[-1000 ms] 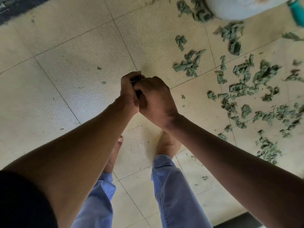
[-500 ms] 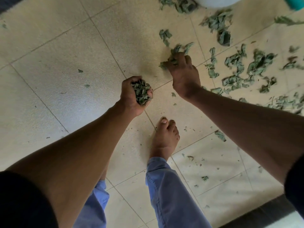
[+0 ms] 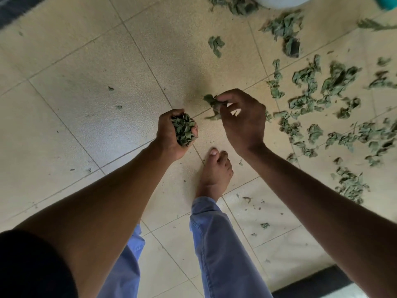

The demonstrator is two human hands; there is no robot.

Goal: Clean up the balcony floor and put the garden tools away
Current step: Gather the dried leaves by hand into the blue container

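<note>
Right hand (image 3: 242, 123) pinched a small clump of dried green leaves (image 3: 212, 104), lifted clear of the beige tiled floor (image 3: 75, 93) it had been pressed to half a second before. Left hand (image 3: 171, 134) stayed cupped around a full wad of leaves (image 3: 184, 130). Judgement: transfer imminent. Scattered leaves (image 3: 311, 100) remained rightward. White container (image 3: 279, 2) at top edge: contents not visible.

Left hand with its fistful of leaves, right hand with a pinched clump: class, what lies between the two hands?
In the head view, only bare floor tile shows between the left hand and the right hand; the pinched clump hangs at the right fingertips.
</note>
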